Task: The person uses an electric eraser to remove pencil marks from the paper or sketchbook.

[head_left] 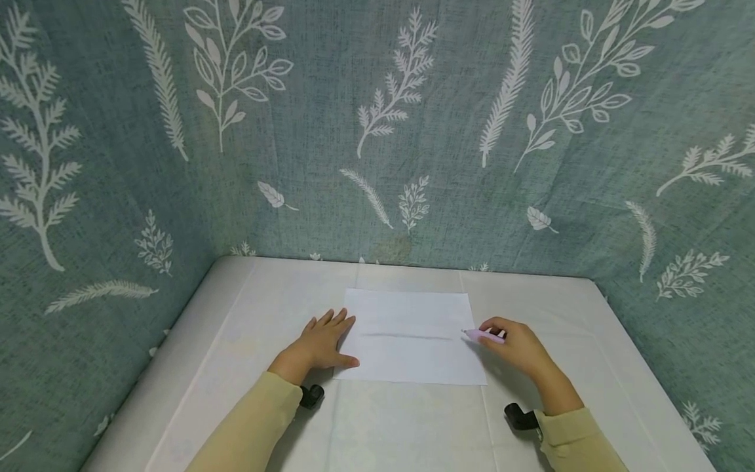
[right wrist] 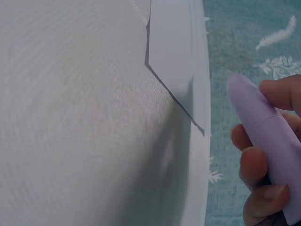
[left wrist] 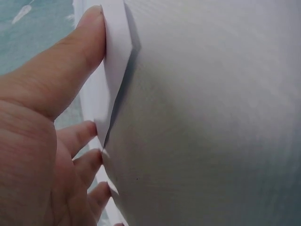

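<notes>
A white sheet of paper [head_left: 413,364] lies on the table with a thin grey line, like a slit or crease, running across its middle. My left hand [head_left: 321,344] rests at the sheet's left edge, fingers spread; its thumb [left wrist: 91,28] lies on the paper in the left wrist view. Between thumb and curled fingers, my right hand [head_left: 519,347] holds a thick lilac pen-shaped tool [right wrist: 261,127] with a small pointed tip. In the head view that tip points left, over the right edge of the sheet near the line's right end.
A white cloth with fold lines covers the table [head_left: 407,426]. Green leaf-patterned fabric [head_left: 330,216] hangs behind it and along both sides. Dark camera mounts [head_left: 520,417] stick out at both wrists, beside light yellow sleeves [head_left: 250,426].
</notes>
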`<action>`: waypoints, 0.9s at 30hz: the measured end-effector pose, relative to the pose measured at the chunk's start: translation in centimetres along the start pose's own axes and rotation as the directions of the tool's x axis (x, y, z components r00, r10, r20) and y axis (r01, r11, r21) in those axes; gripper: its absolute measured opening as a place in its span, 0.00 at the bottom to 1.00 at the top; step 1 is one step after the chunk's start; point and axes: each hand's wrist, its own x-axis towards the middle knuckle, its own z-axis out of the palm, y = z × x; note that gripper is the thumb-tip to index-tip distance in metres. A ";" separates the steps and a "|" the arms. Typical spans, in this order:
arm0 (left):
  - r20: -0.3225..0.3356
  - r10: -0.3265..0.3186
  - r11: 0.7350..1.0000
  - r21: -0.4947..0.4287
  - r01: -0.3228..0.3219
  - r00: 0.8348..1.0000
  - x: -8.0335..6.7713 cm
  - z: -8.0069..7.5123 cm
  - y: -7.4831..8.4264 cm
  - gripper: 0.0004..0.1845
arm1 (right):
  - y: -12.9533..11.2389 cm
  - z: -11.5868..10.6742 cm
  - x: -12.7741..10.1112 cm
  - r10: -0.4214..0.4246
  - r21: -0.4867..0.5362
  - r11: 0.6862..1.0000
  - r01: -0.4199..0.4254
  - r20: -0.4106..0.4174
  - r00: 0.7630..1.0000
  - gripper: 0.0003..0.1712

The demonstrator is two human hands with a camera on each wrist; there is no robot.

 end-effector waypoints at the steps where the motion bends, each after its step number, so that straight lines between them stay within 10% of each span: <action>1: -0.002 0.001 1.000 0.004 -0.001 1.000 0.1 0.2 -0.1 0.54 | 0.0 0.1 0.0 -0.003 -0.001 1.000 0.003 0.002 1.000 0.11; 27: 0.026 0.004 1.000 0.010 -0.005 1.000 -0.1 -0.6 0.4 0.54 | 0.4 0.0 1.0 -0.040 -0.062 0.997 0.045 0.079 0.996 0.11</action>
